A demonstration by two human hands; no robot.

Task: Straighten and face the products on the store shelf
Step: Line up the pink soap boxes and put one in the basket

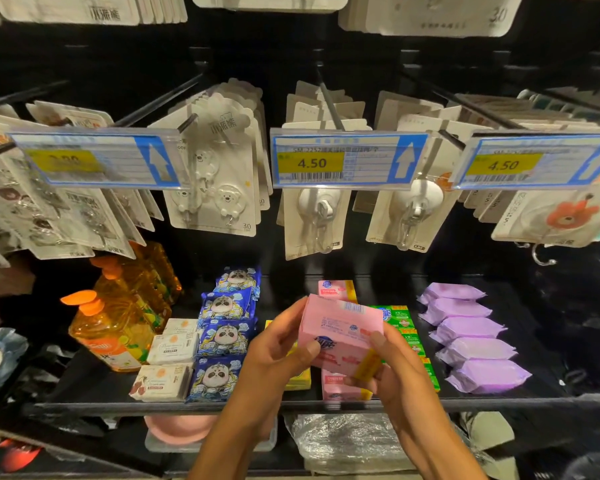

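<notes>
A pink soap box (340, 327) is lifted above the black shelf (118, 407), tilted with its barcode side toward me. My left hand (278, 344) grips its left edge, thumb on the front face. My right hand (392, 368) holds its right lower corner, fingers curled round the yellow end. Below it another pink box (336, 382) lies on the shelf, and a third pink box (336, 289) stands farther back in the same row. Yellow boxes (300, 379) lie partly hidden behind my left hand.
Blue panda packs (222, 337) form a row to the left, beside white cards of pads (167, 365) and orange soap bottles (115, 327). Green boxes (406, 327) and purple packs (471, 341) lie to the right. Hook cards (219, 174) and price tags (347, 161) hang above.
</notes>
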